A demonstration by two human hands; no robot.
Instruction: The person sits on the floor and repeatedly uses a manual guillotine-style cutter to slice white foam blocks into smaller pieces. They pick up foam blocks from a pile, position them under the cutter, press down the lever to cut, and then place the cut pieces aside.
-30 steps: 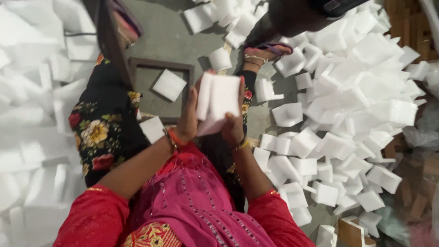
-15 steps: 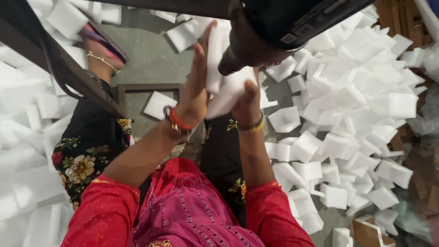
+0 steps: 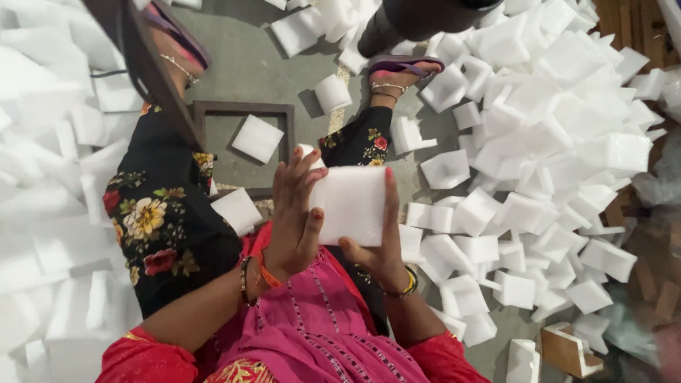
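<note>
Lowered from overhead, the foam block (image 3: 349, 206) sits clamped between left hand (image 3: 296, 213) and right hand (image 3: 379, 245) above the foam-strewn grey floor (image 3: 248, 64).

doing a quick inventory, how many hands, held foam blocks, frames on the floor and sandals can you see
hands: 2, left hand and right hand
held white foam block: 1
dark square frame: 1
sandals: 2, one, another
total: 6

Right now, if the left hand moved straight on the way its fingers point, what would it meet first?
The left hand, already on the white foam block, points up the picture. Beyond it, probably the dark rectangular frame on the floor comes first; depth is unclear.
</note>
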